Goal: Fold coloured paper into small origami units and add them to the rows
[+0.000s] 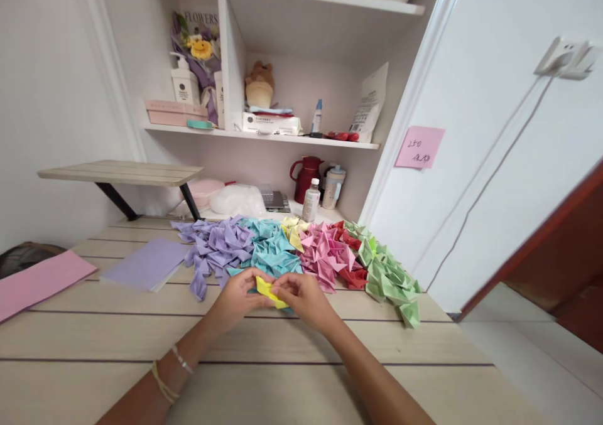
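Between my two hands is a small folded piece of yellow paper (269, 292), held above the table near its middle. My left hand (245, 294) pinches its left end, and my right hand (301, 294) grips the right end with thumb and fingers. Just beyond my hands lie heaps of folded paper pieces: purple (221, 246), blue (273, 246), pale yellow (296, 230), pink (325, 252), red (352, 278) and green (389, 271). Some blue paper shows below the yellow piece, partly covered by my hands.
Purple paper sheets (146, 263) and pink paper (42, 282) lie on the left of the slatted table (264, 362). A small raised stand (120, 171) is at the back left. A bottle (311, 202) and a red jug (307, 177) stand behind the heaps, beneath the shelves.
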Demonstrator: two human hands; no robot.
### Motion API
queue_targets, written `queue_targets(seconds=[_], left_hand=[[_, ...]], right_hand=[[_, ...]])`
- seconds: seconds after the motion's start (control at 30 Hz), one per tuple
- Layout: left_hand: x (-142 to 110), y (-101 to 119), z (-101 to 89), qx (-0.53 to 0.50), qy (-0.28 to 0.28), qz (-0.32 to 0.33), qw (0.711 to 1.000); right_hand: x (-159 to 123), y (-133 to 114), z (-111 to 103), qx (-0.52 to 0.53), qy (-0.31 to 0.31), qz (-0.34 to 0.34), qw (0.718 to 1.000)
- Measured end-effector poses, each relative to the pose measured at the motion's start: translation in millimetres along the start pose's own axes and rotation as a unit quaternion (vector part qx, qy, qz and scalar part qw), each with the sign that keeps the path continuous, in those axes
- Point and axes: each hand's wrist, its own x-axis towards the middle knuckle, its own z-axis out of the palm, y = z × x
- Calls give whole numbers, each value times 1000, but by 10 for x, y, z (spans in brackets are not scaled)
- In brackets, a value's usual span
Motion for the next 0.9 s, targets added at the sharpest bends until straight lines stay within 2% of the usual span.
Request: queue_targets(seconds=[0.1,0.27,0.43,0.6,0.83,0.9], left_hand=[[-5,1,17,49,53,-5,997],[-18,40,32,69,92,-14,993],[-14,50,23,56,75,-12,996],[15,20,7,5,102,-12,995],[54,2,-27,-17,128,26,991],[54,4,-24,-32,142,36,989]], right_hand=[[-9,5,30,-33,-7,-35,999],[-14,20,62,-71,-13,-55,996],[-23,31,90,-40,24,-53,997],[-14,5,54,6,23,-53,998],[21,61,-63,-89,34,-87,992],[34,105,-104,-96,56,-92,990]])
